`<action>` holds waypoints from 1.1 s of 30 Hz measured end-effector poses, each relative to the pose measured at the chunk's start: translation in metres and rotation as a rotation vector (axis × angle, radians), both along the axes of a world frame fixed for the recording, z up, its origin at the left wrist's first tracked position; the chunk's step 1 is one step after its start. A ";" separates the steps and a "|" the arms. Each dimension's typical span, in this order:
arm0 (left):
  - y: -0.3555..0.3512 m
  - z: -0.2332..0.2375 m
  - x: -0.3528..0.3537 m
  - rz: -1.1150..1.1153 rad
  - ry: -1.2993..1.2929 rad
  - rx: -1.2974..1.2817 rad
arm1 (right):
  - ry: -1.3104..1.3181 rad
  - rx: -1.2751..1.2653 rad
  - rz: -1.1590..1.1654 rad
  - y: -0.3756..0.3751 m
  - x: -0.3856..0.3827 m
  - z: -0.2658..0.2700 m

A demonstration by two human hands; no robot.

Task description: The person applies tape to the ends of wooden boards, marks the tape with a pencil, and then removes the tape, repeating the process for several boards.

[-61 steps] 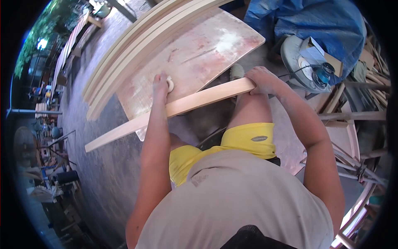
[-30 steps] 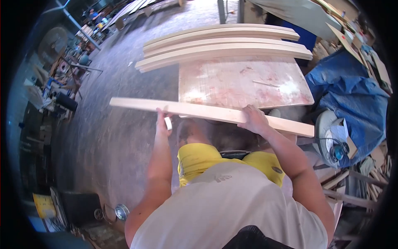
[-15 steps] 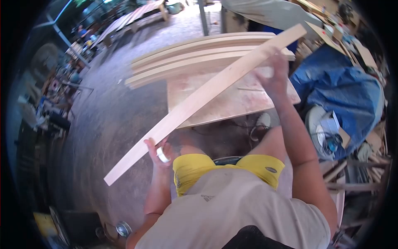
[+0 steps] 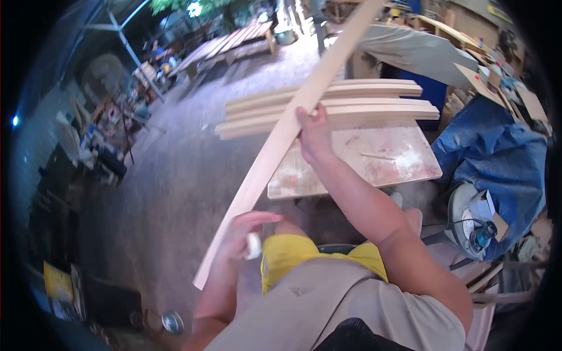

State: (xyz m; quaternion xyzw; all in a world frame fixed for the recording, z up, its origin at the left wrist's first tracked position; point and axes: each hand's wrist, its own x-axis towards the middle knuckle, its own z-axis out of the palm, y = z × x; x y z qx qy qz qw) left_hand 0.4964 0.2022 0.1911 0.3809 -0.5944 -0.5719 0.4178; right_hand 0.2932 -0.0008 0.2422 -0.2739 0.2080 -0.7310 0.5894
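Note:
A long, pale wooden board (image 4: 281, 131) slants from lower left to the top of the view. My right hand (image 4: 317, 137) is closed around the middle of it, thumb on its face. Beside the lower part of the board is my left hand (image 4: 239, 233), slightly blurred, with its index finger stretched to the right. A white ring like a tape roll (image 4: 253, 245) is held against the lower fingers of that hand. Behind the board, several similar pale strips (image 4: 374, 108) lie stacked on a low worktable (image 4: 357, 169).
A thin stick (image 4: 377, 156) lies on the worktable. To the right are a crumpled blue tarp (image 4: 497, 152) and a round stool (image 4: 459, 213) bearing a blue power tool (image 4: 483, 234). A slatted bench (image 4: 228, 47) stands far back. Clutter lines the left wall.
The board has swung steeper, its top now beyond the frame edge. My right hand has shifted down to its middle. My left hand has loosened from the board's lower part, keeping the white roll.

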 end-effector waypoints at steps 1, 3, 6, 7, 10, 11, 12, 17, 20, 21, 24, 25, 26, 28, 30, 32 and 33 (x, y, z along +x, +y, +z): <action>0.005 0.018 0.024 0.075 -0.033 -0.001 | 0.000 -0.046 0.013 -0.013 0.004 0.008; 0.001 0.048 0.052 0.268 -0.034 -0.149 | 0.002 -0.114 0.008 -0.030 0.010 0.036; -0.016 0.089 0.079 0.326 -0.003 -0.227 | 0.013 -0.137 0.032 -0.046 0.026 0.083; -0.021 0.106 0.080 0.272 -0.013 -0.138 | 0.025 -0.163 0.051 -0.050 0.031 0.096; -0.033 0.155 0.063 0.259 -0.359 -0.121 | 0.064 -0.222 0.072 -0.063 0.046 0.136; -0.038 0.167 0.053 0.323 -0.561 -0.196 | 0.088 -0.243 0.087 -0.064 0.051 0.146; -0.048 0.174 0.052 0.321 -0.561 -0.193 | 0.089 -0.239 0.086 -0.064 0.053 0.156; -0.101 0.194 0.060 0.093 -0.826 -0.191 | 0.370 -0.290 0.024 -0.051 0.066 0.204; -0.138 0.196 0.073 0.240 -1.019 -0.194 | 0.387 -0.374 -0.010 -0.068 0.090 0.220; -0.155 0.195 0.079 0.187 -1.004 -0.226 | 0.387 -0.376 -0.009 -0.069 0.091 0.226; -0.179 0.207 0.083 0.176 -0.987 -0.286 | 0.433 -0.412 -0.024 -0.066 0.093 0.251; -0.178 0.215 0.077 0.103 -0.976 -0.318 | 0.475 -0.432 -0.028 -0.068 0.093 0.259; -0.178 0.222 0.070 0.107 -0.973 -0.318 | 0.518 -0.451 -0.031 -0.070 0.093 0.266; -0.173 0.229 0.048 0.003 -0.742 -0.388 | 0.526 -0.483 0.037 -0.086 0.094 0.283; -0.178 0.221 0.032 0.008 -0.601 -0.468 | 0.528 -0.513 0.099 -0.091 0.097 0.291; -0.193 0.212 0.023 -0.001 -0.457 -0.551 | 0.625 -0.529 0.131 -0.085 0.092 0.305; -0.199 0.204 0.017 -0.019 -0.299 -0.560 | 0.674 -0.562 0.121 -0.085 0.090 0.308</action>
